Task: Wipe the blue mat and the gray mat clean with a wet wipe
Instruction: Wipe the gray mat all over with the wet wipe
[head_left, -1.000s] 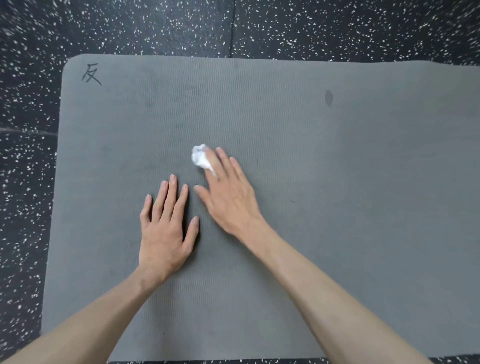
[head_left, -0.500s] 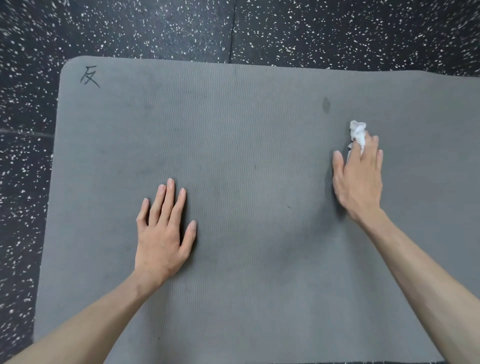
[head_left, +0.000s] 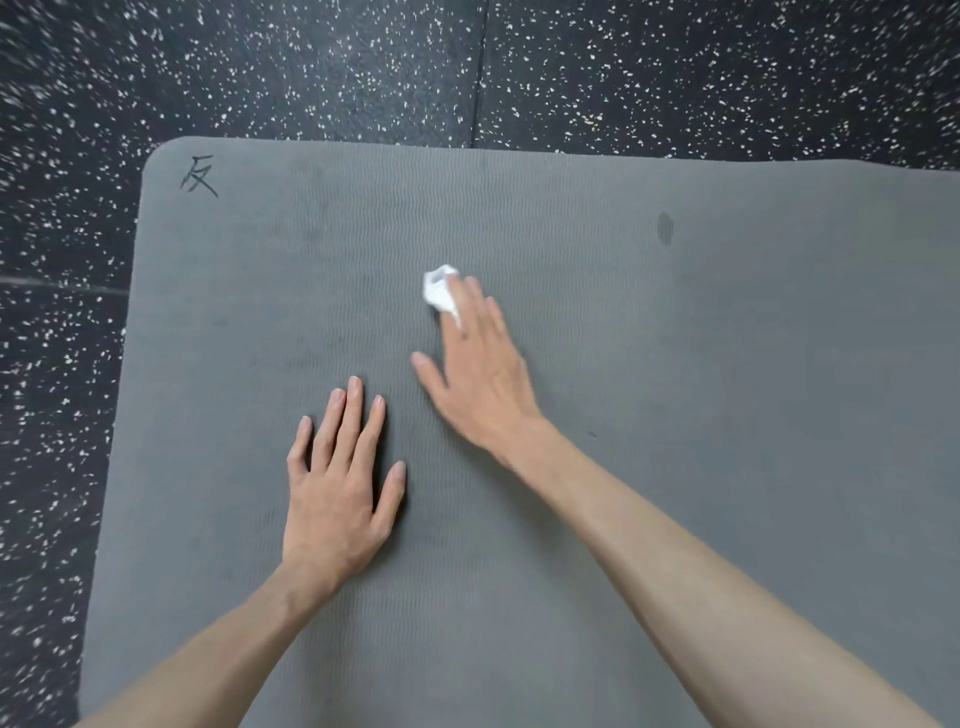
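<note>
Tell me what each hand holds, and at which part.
The right hand presses a crumpled wipe onto the gray mat under its straight fingertips, with no curled grip. The left hand lies flat, holding nothing.

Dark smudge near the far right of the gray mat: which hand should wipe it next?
Right hand: it already presses the wet wipe and lies nearer the smudge. Left hand rests flat, steadying the gray mat.

One sign can be read: the handwritten black character "反" (head_left: 199, 176), which stands on the gray mat (head_left: 727, 364), in its far left corner. No other text shows.
</note>
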